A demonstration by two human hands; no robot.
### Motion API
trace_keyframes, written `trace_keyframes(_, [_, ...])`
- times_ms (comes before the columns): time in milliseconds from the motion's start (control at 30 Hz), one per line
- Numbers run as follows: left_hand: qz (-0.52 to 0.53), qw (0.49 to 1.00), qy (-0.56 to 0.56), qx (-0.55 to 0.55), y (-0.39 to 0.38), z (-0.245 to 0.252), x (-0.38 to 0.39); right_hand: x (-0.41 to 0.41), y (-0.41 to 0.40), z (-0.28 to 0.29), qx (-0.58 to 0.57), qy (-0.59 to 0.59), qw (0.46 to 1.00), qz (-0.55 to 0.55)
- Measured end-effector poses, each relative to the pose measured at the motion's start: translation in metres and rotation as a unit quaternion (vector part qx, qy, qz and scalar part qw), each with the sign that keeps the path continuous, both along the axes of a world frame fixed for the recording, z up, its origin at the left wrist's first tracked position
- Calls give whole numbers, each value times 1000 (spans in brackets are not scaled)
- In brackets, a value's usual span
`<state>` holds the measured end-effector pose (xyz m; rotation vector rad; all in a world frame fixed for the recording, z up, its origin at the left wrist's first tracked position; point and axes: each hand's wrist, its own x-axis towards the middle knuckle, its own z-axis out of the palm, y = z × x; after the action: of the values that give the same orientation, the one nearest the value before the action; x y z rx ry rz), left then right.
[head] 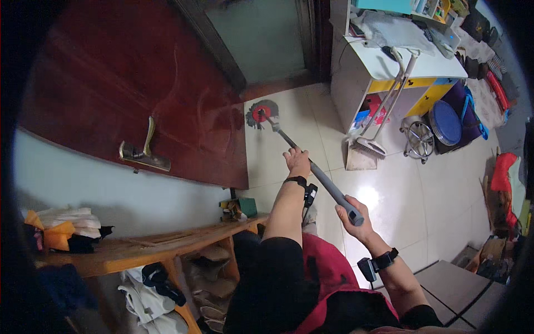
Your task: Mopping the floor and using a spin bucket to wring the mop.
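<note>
A spin mop with a grey handle slants across the view from my body toward the door. Its red disc head with dark strands rests on the pale tiled floor, beside the door's edge. Around the middle of the shaft, my left hand is closed, with the thumb side toward the door. My right hand grips the handle near its top end. Both wrists wear black straps with small devices.
The dark red wooden door with a metal lever handle stands at left. A wooden shoe rack is below it. Right of the mop are a broom and dustpan, a white desk, a wheeled stool base and a blue-lidded bucket.
</note>
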<state>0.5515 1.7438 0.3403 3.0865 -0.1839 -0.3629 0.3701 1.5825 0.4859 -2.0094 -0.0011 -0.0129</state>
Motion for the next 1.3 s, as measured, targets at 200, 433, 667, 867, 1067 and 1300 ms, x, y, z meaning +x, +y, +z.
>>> trace_keyframes(200, [-109, 990, 7, -91, -28, -10, -88, -96, -39, 27, -8, 89, 996, 7])
trace_keyframes(433, [-234, 926, 88, -283, -126, 40, -260, -301, -164, 86, -112, 46, 989, -89])
trace_keyframes(667, [-292, 812, 215, -456, -160, 87, -350, -391, -259, 139, -121, 131, 972, -153])
trace_keyframes(867, [-269, 881, 146, -360, -126, 13, -298, -310, -201, 101, -175, 22, 983, -59])
trace_keyframes(1067, [-201, 935, 183, -227, -66, 26, -174, -176, -131, 73, -121, -44, 991, -28])
trace_keyframes(1300, [-88, 962, 32, -255, 9, 26, -39, -4, -43, 103, -29, 9, 994, 104])
